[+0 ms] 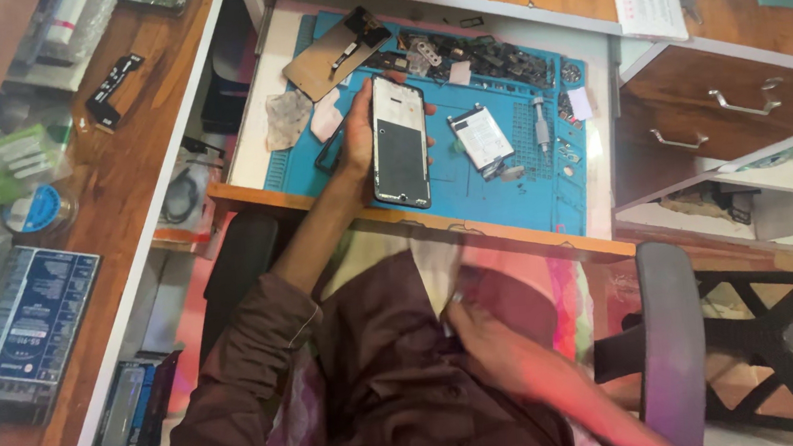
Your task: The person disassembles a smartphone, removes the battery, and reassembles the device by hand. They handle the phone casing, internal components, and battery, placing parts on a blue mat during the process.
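Note:
My left hand (356,133) holds an opened phone body (399,143) upright over the blue work mat (470,183), fingers wrapped round its left edge. A flat battery (481,136) lies on the mat just right of the phone. A detached screen panel (334,54) rests at the mat's far left corner. My right hand (489,336) is down at my chest, pressed against my dark brown shirt with the fingers curled; whether it holds anything is hidden.
Small metal parts and screws (487,57) line the mat's far edge, a screwdriver (541,124) beside them. A wooden drawer unit (722,118) stands at right, a chair arm (669,333) at lower right. A blue device (28,327) sits on the left shelf.

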